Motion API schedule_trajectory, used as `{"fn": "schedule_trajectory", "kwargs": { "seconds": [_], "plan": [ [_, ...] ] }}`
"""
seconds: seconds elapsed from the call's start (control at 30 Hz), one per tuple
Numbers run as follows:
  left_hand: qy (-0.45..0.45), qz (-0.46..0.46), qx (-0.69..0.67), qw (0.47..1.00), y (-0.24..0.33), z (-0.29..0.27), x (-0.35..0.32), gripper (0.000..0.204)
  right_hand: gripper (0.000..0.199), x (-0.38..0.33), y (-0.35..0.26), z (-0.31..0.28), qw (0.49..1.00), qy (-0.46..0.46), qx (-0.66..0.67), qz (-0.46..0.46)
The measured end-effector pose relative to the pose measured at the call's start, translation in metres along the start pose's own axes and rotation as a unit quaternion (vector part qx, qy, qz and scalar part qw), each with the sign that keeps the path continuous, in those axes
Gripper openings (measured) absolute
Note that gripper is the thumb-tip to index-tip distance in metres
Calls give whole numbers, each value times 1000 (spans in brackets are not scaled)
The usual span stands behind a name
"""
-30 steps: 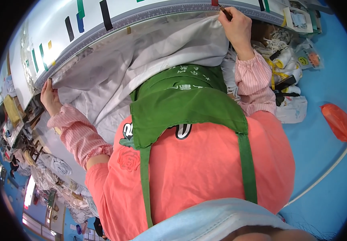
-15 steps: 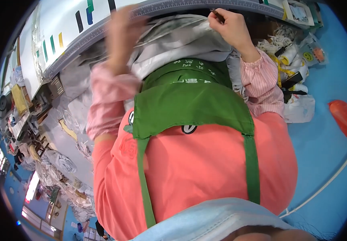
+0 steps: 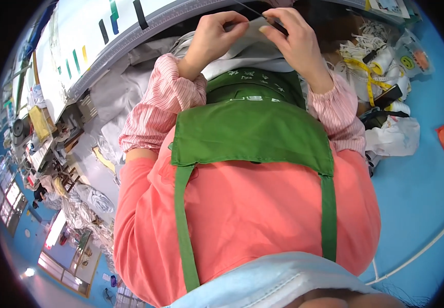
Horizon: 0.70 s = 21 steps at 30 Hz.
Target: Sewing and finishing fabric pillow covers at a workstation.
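Observation:
At the near edge of the work table, my left hand (image 3: 214,40) is closed in a pinch; anything between its fingertips is too small to make out. Just to its right, my right hand (image 3: 296,45) grips a slim dark tool (image 3: 278,25), mostly covered by the fingers. A thin line, perhaps a thread or a narrow metal part, runs from near that tool up and left toward the table. Under both hands, light grey-white cloth (image 3: 222,65) lies bunched over my lap, above the green apron (image 3: 252,133).
A ruler strip (image 3: 121,49) follows the edge of the white table (image 3: 78,38), which carries coloured tape marks. To the right sit thread cones (image 3: 383,61), a yellow tape measure (image 3: 370,87) and a white bag (image 3: 396,137). Pale fabric (image 3: 106,97) piles up at left.
My left hand, blurred before at the table's edge, has moved right and down, close to my right hand, and now pinches. The right hand has turned slightly, still holding the dark tool.

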<state>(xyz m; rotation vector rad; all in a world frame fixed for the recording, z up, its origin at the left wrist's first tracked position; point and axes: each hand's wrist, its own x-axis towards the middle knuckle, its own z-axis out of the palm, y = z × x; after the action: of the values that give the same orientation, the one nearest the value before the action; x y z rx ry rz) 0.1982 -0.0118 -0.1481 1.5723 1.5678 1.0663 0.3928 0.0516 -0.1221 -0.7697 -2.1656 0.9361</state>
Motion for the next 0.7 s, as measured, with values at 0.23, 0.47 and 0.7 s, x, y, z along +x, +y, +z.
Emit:
{"fn": "schedule_trajectory", "kwargs": {
  "seconds": [0.23, 0.47, 0.7],
  "plan": [
    [66, -57, -3, 996, -4, -20, 3, 20, 28, -42, -5, 13, 988, -26, -135, 65],
    [74, -64, 10, 995, -1, -19, 8, 19, 29, -43, 3, 14, 990, -9, -125, 62],
    [116, 60, 113, 985, 13, -19, 9, 12, 27, -41, 4, 15, 992, -7, -105, 70]
  ]
}}
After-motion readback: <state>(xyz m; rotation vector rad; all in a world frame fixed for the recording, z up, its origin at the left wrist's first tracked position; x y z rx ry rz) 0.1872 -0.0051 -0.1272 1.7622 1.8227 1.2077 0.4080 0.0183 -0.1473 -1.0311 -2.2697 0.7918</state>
